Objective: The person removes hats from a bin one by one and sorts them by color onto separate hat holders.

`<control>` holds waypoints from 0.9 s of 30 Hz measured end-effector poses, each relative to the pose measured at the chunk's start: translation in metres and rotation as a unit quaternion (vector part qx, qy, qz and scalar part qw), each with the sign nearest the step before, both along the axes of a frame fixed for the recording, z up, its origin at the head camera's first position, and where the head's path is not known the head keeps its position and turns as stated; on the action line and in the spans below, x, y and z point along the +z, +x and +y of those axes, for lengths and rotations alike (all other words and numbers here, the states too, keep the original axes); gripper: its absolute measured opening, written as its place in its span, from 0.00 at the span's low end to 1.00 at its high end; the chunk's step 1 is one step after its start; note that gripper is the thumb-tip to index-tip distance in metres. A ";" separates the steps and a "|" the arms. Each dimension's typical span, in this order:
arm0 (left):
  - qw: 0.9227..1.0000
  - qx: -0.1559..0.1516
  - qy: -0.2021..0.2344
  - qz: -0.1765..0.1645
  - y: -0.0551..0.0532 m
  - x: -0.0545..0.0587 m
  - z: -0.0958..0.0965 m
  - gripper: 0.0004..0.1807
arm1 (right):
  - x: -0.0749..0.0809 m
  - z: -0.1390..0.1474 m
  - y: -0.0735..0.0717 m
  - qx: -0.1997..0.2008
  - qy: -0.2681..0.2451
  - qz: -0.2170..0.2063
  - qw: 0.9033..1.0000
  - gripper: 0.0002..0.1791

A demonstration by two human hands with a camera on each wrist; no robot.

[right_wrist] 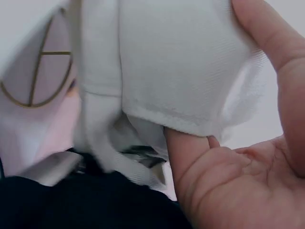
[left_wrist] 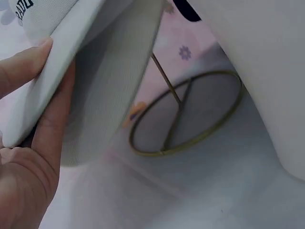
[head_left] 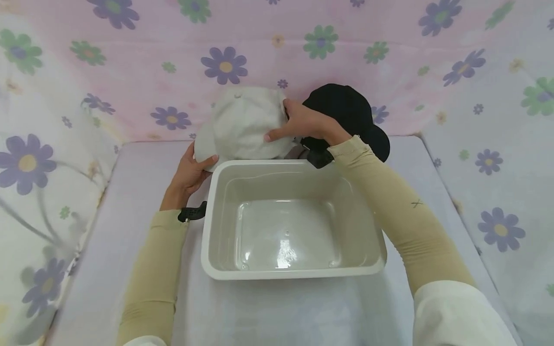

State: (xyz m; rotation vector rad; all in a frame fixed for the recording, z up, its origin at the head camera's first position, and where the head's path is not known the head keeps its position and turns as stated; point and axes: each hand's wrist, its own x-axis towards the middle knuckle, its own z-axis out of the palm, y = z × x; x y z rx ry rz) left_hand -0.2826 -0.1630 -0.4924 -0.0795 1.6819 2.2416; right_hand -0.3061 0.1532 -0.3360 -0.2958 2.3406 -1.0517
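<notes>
An off-white cap (head_left: 248,122) is held up behind the basin, its brim toward the left. My left hand (head_left: 190,168) pinches that brim, thumb on top and fingers beneath. In the left wrist view dark lettering (left_wrist: 24,8) shows on the crown, and a second pale brim (left_wrist: 112,81) lies behind the fingers. My right hand (head_left: 305,122) grips the cap's back edge, its thumb (right_wrist: 267,28) outside and fingers tucked under the hem. A black cap (head_left: 342,108) sits just right of it, partly covered by the right wrist.
A beige plastic basin (head_left: 294,274) stands on the white-covered table (head_left: 285,312), in front of the caps. Behind it is a thin brass-coloured stand with a ring base (left_wrist: 164,152). Flowered cloth (head_left: 277,57) walls off the back and sides.
</notes>
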 end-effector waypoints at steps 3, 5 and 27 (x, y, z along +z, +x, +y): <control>1.000 0.001 -0.030 0.003 0.002 -0.006 0.002 0.47 | -0.003 -0.001 0.005 0.011 0.021 0.011 1.000 0.50; 0.999 0.002 -0.039 0.000 0.002 -0.009 0.003 0.48 | -0.005 -0.001 0.008 0.018 0.022 0.016 0.999 0.50; 0.998 0.044 0.003 -0.044 0.001 -0.015 0.006 0.39 | -0.017 0.001 0.012 -0.001 -0.004 0.011 1.000 0.60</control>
